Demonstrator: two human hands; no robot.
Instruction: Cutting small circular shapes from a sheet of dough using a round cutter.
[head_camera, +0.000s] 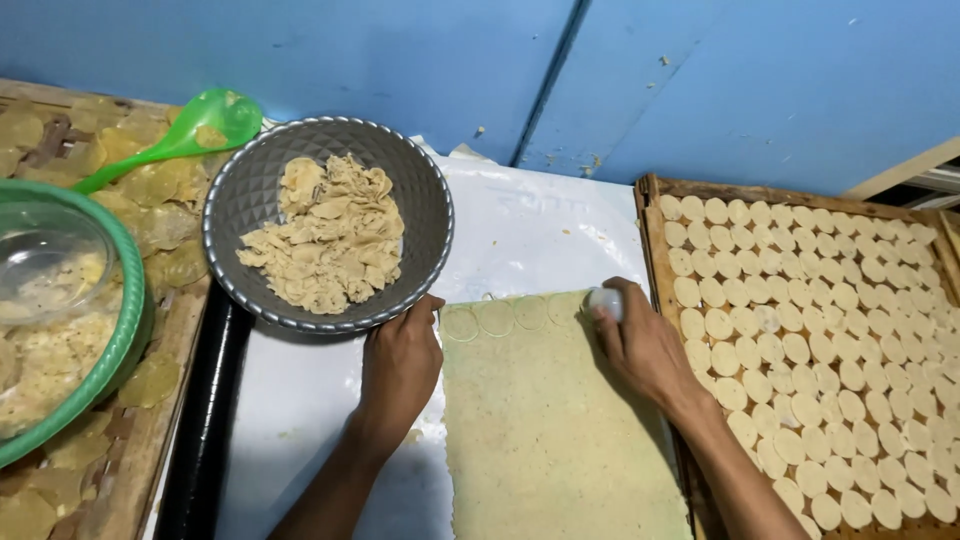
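From the head camera, a flat sheet of dough (560, 430) lies on a white plastic sheet (300, 400) in the near middle of the scene. Round marks are pressed along its far edge. The right hand (640, 345) is closed around a small white round cutter (605, 302), which it presses onto the far right corner of the dough. The left hand (400, 360) rests at the far left corner of the dough, fingers curled and together, its fingertips touching the near rim of a grey bowl (250, 200); I cannot tell whether it grips anything.

The grey bowl stands just beyond the left hand and holds a heap of dough scraps (330, 235). To the right of the dough, a wooden tray (650, 200) is filled with rows of small pale dough rounds (800, 320), lying close together. On the far left, a green bowl (130, 320) holds a clear bowl (50, 260), and a green ladle (190, 130) lies beyond it over yellowish dried rounds (160, 225) on another wooden rack. A black roll (205, 400) lies between that rack and the white sheet. A blue wall (400, 60) runs along the far side.
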